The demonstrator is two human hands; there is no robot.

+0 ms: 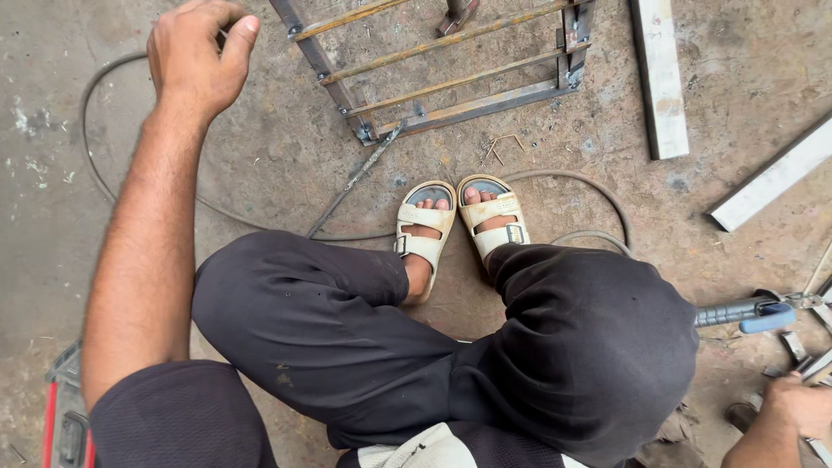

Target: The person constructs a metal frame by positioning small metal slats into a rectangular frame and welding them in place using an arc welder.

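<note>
My left hand (198,54) is stretched out to the upper left, its fingers curled shut with the thumb pressed on top. A grey cable (94,165) loops over the floor and runs up into that fist. Just right of it lies a welded steel frame (451,82) of flat bars and thin rusty rods. My right hand (793,406) is low at the right edge, partly cut off, resting among small metal offcuts (802,351). Its grip is hidden. I am squatting in black trousers, with my feet in cream sandals (459,221).
A thin rod (351,184) slants from the frame's corner towards my feet. Two pale steel bars (660,78) (771,178) lie at the upper right. A blue-handled tool (747,314) sits by my right knee. A red and black case (65,416) is at the lower left. The floor is dirty concrete.
</note>
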